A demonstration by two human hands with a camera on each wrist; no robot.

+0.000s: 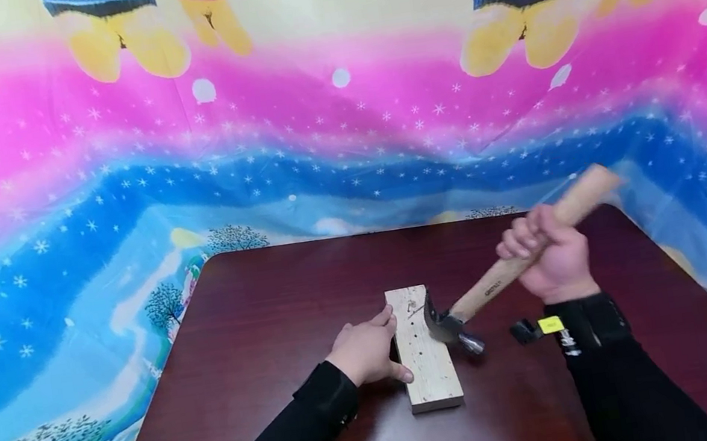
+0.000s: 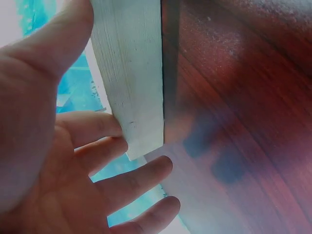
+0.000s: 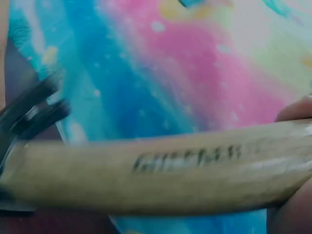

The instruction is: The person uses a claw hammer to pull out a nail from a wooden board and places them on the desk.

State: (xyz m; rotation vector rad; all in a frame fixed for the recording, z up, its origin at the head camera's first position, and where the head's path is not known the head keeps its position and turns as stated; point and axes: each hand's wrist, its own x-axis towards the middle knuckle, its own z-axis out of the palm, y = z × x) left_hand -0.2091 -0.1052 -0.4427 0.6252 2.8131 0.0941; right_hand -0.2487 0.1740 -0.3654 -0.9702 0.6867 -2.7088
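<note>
A pale wooden block lies lengthwise on the table, with several dark spots along its top face. My left hand rests against its left side, the thumb and forefinger touching the edge. In the left wrist view, the fingers are spread and fairly straight beside the block. My right hand grips the wooden handle of a claw hammer, which slants up to the right. The hammer's claw is at the block's right edge, by a thin slanting nail-like line. The right wrist view shows the handle blurred.
The dark red-brown table extends around the block on all sides. Behind it hangs a colourful printed cloth that reaches down along the table's edges. A small black device with a yellow tag is at the right cuff.
</note>
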